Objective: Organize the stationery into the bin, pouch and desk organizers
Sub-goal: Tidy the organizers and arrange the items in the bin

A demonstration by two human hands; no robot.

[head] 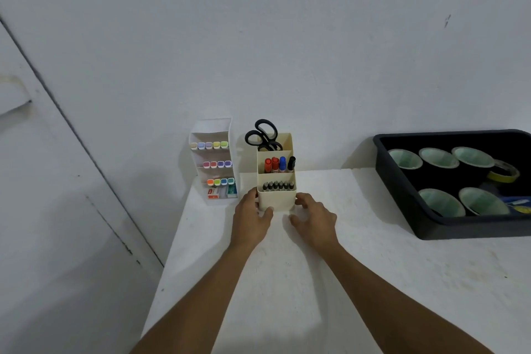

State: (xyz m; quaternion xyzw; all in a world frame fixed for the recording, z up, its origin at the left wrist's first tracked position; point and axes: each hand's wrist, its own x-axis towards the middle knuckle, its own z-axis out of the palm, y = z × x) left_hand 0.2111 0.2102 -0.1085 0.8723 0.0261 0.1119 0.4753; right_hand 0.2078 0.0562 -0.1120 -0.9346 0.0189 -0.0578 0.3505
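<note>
A cream stepped desk organizer [277, 200] stands on the white table [359, 282]. It holds black scissors [263, 135] at the back, red, blue and black markers [278, 164] in the middle and several black pens [278, 185] in front. My left hand [251, 223] grips its left lower side with the thumb on the front. My right hand [314, 220] touches its right lower corner, fingers spread. To the left stands a white tiered organizer [214, 161] with several coloured highlighters and small boxes at its base.
A black bin [431, 224] sits at the right of the table, holding several tape rolls [439, 158] and a yellow roll [502, 174]. A white wall rises right behind the organizers. The table's left edge drops off just left of the tiered organizer.
</note>
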